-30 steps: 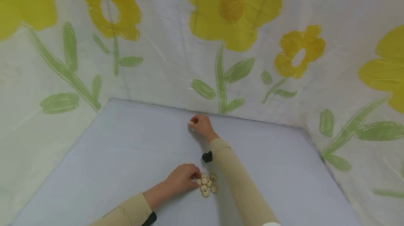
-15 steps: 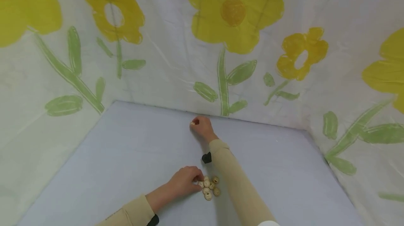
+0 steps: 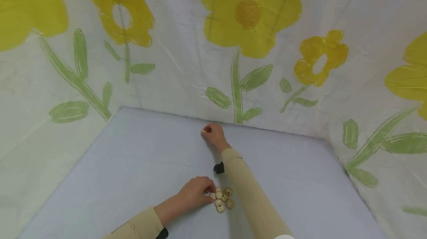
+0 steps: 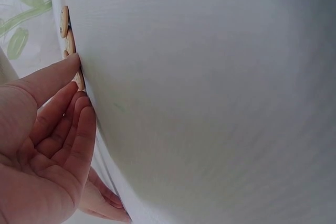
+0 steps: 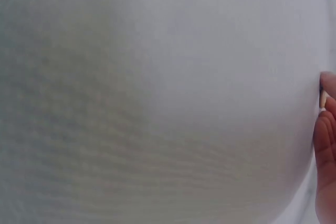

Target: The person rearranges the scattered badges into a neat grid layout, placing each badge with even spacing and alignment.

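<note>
Barely moved over the last second: right hand (image 3: pixel 213 135) stayed parked at 12 o'clock near the tabletop's (image 3: pixel 133 157) far edge, pinching one wooden button (image 3: pixel 202 132). Left hand (image 3: pixel 195 192) kept fingertips curled on the button pile (image 3: pixel 221 199) at 6 o'clock, apparently picking one out, no clear grip seen. Floral sheet (image 3: pixel 186 57) walled three sides; right forearm passed just at 3 o'clock of the pile, not blocking it.

Right hand (image 3: pixel 214 135) pinching one wooden button (image 3: pixel 202 132) at far table (image 3: pixel 116 172) edge; left hand (image 3: pixel 195 193) touching near button pile (image 3: pixel 221 199).
</note>
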A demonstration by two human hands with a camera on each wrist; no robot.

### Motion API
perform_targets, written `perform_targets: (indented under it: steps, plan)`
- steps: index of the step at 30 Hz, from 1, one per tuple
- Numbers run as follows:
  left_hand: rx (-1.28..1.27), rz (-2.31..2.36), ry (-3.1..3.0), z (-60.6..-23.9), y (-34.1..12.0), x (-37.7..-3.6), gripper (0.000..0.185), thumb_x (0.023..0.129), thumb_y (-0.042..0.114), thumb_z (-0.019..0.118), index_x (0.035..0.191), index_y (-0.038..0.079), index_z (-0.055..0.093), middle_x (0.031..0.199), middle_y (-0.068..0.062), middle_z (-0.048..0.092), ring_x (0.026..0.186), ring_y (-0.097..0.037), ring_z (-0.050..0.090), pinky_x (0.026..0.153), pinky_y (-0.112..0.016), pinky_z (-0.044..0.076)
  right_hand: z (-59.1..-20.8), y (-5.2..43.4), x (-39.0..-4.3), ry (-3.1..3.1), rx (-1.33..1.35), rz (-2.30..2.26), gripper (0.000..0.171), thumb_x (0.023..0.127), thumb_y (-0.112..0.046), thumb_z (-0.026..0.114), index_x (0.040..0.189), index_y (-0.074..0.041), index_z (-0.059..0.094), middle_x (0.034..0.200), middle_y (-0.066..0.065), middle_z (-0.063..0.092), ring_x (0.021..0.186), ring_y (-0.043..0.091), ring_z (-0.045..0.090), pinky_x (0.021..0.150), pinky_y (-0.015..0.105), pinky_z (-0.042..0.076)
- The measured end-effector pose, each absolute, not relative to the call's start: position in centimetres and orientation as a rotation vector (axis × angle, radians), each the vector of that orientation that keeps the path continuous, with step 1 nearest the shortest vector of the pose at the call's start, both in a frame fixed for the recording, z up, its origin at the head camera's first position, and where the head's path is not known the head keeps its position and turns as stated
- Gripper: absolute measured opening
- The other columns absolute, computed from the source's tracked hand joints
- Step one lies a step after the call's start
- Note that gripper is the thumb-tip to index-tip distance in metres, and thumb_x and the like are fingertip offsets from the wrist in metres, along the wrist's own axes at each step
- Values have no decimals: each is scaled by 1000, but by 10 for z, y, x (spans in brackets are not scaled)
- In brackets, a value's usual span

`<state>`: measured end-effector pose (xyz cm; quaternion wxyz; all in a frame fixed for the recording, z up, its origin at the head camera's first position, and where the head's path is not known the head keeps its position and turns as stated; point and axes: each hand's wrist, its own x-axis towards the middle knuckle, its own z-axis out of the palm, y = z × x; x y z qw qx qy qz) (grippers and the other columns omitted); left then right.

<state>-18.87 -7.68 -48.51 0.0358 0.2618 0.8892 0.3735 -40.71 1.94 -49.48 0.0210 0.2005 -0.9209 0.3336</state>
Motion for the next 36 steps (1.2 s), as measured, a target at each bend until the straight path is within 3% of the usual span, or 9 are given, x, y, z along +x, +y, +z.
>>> perform_targets:
  steps: [12, 26, 36]
  plan:
    - [818, 1149, 2725, -487, -77, -190, 17, 75, 10, 80, 88, 9, 69, 81, 4, 62, 74, -8, 57, 67, -24, 47, -499, 23, -404, -2837, 569, 1122, 27, 85, -16, 75, 108, -2, 68, 100, 10, 65, 93, 23, 60, 83, 33, 48]
    - [824, 1135, 2755, -491, -77, -192, 17, 75, 10, 80, 88, 10, 69, 81, 5, 63, 74, -6, 55, 68, -25, 48, -488, 36, -392, -2591, 356, 1714, 32, 88, -19, 73, 115, -3, 68, 107, 10, 68, 100, 22, 62, 81, 31, 50]
    - [807, 1119, 2763, -492, -76, -193, 16, 76, 11, 79, 88, 11, 69, 82, 6, 63, 75, -6, 56, 69, -25, 48, -489, 48, -390, -2527, 321, 1896, 40, 87, -26, 75, 119, -3, 66, 105, 3, 68, 98, 17, 62, 83, 28, 49]
